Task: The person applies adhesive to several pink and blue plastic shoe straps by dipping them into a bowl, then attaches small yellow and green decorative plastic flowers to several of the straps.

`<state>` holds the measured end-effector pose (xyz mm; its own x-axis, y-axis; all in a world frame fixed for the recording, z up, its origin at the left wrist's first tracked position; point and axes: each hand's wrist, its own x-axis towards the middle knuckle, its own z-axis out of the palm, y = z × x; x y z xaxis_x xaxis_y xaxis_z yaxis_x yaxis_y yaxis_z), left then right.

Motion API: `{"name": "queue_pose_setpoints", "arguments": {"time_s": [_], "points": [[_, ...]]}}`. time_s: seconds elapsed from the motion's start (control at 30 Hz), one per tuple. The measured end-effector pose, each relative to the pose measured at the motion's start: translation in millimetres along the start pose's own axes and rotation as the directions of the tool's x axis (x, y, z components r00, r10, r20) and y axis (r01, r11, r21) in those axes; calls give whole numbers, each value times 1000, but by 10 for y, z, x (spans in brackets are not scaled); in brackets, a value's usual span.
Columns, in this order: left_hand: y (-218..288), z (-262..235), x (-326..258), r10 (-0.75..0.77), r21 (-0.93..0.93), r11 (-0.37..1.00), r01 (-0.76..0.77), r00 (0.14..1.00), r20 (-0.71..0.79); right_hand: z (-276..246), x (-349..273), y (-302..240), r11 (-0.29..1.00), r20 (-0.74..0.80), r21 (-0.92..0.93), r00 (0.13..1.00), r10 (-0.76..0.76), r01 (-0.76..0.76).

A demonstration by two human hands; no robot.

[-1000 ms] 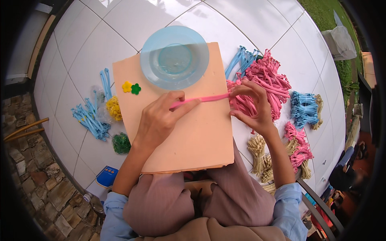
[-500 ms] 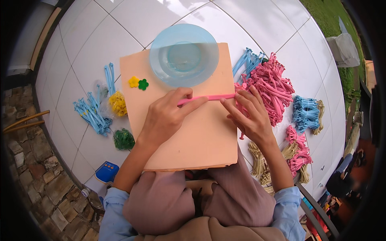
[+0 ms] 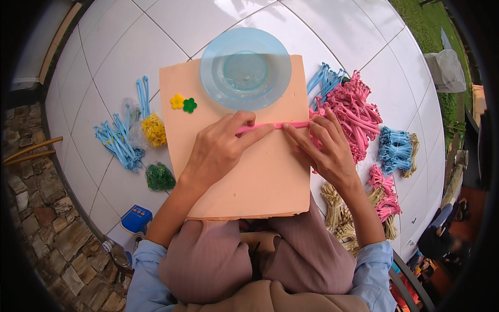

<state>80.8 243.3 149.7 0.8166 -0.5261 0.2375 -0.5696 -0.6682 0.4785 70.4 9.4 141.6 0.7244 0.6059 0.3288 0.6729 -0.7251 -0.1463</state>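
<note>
Peach board (image 3: 239,174), pink strip (image 3: 299,124), white tiles (image 3: 125,49)

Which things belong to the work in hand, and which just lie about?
In use:
- pink strip, held by left hand, touched by right hand
- peach board beneath
- probably pink pile

Apparently lying about:
- blue-topped box
- whitish bag
- brown rods

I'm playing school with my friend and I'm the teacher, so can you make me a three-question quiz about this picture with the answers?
1. True or false: the left hand and right hand both touch the pink strip.
2. How many flower shapes lie on the peach board? A) one B) two C) five
3. Fill in: the see-through blue dish sticks out past the board's ____ edge, seen from the person.

Key: 1. True. 2. B. 3. Far.
</note>
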Motion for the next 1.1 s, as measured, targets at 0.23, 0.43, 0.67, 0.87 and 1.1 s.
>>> {"name": "queue_pose_setpoints", "arguments": {"time_s": [0.23, 0.43, 0.67, 0.87, 1.1], "points": [[-38, 58, 2, 31, 4, 1000, -31, 996, -86, 48, -88, 87, 973, -52, 222, 996, 78, -65], [-52, 77, -71, 85, 8, 996, -84, 992, -98, 78, -176, 132, 787, 44, 552, 952, 303, -276], [427, -93, -128, -47, -489, 871, 36, 999, -10, -514, -413, 117, 851, -7, 484, 971, 238, -205], [815, -799, -155, -32, -648, 762, -2, 999, -41, -1821, -249, -325, 817, 114, 525, 971, 209, -237], [765, -1819, -639, -155, -624, 781, -34, 957, -247, -2681, 613, -1267, 933, -193, 360, 977, 93, -17]]}}
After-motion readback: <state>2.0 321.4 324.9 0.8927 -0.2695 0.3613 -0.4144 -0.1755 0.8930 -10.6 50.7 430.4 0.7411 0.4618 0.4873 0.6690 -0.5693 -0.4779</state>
